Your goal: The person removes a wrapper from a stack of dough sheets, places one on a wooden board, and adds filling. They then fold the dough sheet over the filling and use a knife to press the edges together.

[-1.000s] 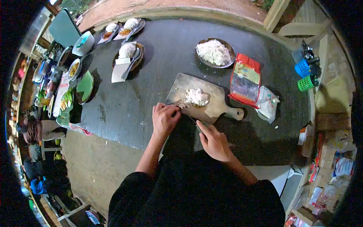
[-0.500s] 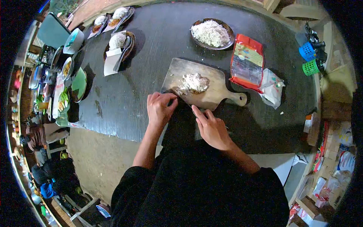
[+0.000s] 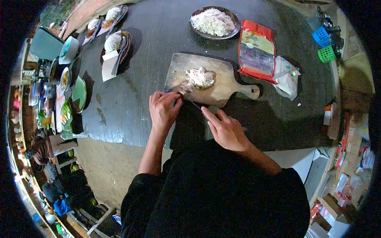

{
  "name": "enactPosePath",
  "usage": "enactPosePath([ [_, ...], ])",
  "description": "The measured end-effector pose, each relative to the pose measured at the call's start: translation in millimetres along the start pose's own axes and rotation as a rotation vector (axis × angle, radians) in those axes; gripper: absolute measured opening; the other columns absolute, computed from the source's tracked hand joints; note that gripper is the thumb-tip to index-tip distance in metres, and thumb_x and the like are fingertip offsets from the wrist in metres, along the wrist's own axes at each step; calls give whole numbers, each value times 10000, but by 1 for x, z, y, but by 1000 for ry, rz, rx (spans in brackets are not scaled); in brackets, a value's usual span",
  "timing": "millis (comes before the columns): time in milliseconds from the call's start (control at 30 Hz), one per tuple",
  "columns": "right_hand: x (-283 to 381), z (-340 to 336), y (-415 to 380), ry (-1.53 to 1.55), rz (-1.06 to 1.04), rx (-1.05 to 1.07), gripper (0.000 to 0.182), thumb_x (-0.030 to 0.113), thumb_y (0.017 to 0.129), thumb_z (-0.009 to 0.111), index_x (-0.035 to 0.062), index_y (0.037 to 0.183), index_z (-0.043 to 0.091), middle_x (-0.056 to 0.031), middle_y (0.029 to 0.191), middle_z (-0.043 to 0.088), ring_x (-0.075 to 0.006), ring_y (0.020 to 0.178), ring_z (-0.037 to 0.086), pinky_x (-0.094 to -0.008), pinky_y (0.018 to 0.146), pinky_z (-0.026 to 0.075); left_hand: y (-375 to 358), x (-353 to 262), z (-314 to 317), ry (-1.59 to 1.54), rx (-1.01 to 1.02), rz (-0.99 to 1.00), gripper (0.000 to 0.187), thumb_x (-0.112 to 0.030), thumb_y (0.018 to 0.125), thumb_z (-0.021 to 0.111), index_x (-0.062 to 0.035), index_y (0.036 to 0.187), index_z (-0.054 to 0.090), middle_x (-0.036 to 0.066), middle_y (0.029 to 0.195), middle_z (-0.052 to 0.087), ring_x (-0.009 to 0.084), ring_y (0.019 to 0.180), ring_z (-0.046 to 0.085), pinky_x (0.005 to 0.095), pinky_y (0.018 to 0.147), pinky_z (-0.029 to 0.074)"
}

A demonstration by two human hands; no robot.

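Observation:
A pale pile of shredded food (image 3: 201, 77) lies on a wooden cutting board (image 3: 222, 71), with darker pieces at the board's near left edge. My left hand (image 3: 163, 109) pinches closed at that edge, by the darker pieces; what lies between its fingertips is too small to name. My right hand (image 3: 227, 129) is closed on a knife (image 3: 195, 104), index finger stretched along it. The knife's thin dark blade points toward my left fingertips, and its handle is mostly hidden by the hand.
Beyond the board stands a bowl of white shreds (image 3: 214, 23). Right of it lie a red packet (image 3: 257, 51) and a white plastic bag (image 3: 286, 77). Plates with rice (image 3: 113, 43), a green plate (image 3: 79, 94) and bowls are at the left. People sit at lower left.
The view has shifted, so the board and bowls appear slightly higher. Both hands stay at the board's near edge, the right a little farther from the left.

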State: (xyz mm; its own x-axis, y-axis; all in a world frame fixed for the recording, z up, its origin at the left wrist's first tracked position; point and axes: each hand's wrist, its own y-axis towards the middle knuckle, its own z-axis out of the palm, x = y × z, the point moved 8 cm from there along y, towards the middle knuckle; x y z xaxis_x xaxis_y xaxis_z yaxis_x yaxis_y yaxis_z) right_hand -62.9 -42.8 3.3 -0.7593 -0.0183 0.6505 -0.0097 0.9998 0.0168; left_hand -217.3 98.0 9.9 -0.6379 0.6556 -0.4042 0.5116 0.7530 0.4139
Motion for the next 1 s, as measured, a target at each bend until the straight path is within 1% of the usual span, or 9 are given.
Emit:
enactPosePath([
  [100, -1, 7, 0, -70, 20, 16, 571, 159, 994, 601, 189, 1541, 440, -183, 1007, 603, -374, 688, 675, -474, 576, 569, 0, 1, 0, -8, 6, 4, 135, -147, 757, 824, -129, 882, 777, -7, 985, 777, 220, 885, 648, 377, 822, 477],
  [233, 0, 13, 5, -112, 50, 50, 558, 160, 994, 604, 185, 1531, 454, -185, 988, 603, -378, 664, 676, -469, 562, 574, 1, 0, -1, -18, 11, 6, 133, -150, 763, 825, -129, 886, 777, -8, 971, 777, 219, 864, 651, 374, 818, 477],
  [333, -2, 13, 11, -100, 8, -33, 547, 164, 991, 611, 177, 1519, 469, -186, 968, 605, -381, 651, 672, -467, 557, 573, 3, -2, -3, -2, 19, 16, 126, -157, 767, 826, -139, 884, 782, -16, 947, 777, 210, 846, 655, 369, 810, 476],
  [400, -2, 12, 14, -71, -22, -40, 599, 168, 954, 632, 137, 1521, 443, -238, 995, 630, -405, 661, 684, -512, 558, 574, 3, 0, -3, -19, 27, -27, 118, -163, 768, 825, -151, 878, 786, -28, 927, 775, 199, 838, 659, 364, 800, 473],
  [533, -2, 4, 13, -38, -26, -81, 558, 179, 970, 624, 140, 1504, 469, -226, 975, 633, -406, 646, 676, -510, 552, 568, 3, -2, -5, -23, 6, -20, 103, -176, 771, 823, -157, 865, 785, -37, 918, 773, 195, 833, 662, 362, 786, 466],
  [633, 0, -4, 11, -11, -64, -125, 525, 192, 984, 613, 145, 1491, 488, -218, 958, 630, -404, 631, 668, -513, 543, 560, 3, 0, -1, 18, 52, -29, 155, -154, 744, 835, -145, 888, 779, 13, 925, 773, 236, 857, 680, 395, 815, 489],
  [733, 3, -3, 4, 7, -83, -99, 524, 195, 987, 605, 151, 1495, 486, -215, 950, 627, -407, 621, 661, -517, 539, 556, 1, 2, 2, 20, 58, -28, 147, -160, 744, 835, -142, 877, 777, 14, 925, 773, 239, 865, 682, 397, 814, 489],
  [800, 0, 1, 3, -31, 20, 21, 562, 154, 980, 618, 168, 1522, 468, -178, 986, 609, -376, 724, 673, -472, 616, 565, 1, 2, -1, 2, -5, -13, 96, -191, 772, 820, -153, 850, 778, -29, 923, 774, 199, 833, 665, 368, 766, 455],
  [1000, 5, 7, 6, -144, 19, 44, 555, 167, 990, 610, 156, 1524, 458, -202, 993, 614, -395, 654, 679, -485, 571, 579, 1, 3, 0, 9, -3, -32, 98, -180, 768, 825, -147, 846, 776, -21, 910, 772, 198, 825, 667, 371, 747, 454],
])
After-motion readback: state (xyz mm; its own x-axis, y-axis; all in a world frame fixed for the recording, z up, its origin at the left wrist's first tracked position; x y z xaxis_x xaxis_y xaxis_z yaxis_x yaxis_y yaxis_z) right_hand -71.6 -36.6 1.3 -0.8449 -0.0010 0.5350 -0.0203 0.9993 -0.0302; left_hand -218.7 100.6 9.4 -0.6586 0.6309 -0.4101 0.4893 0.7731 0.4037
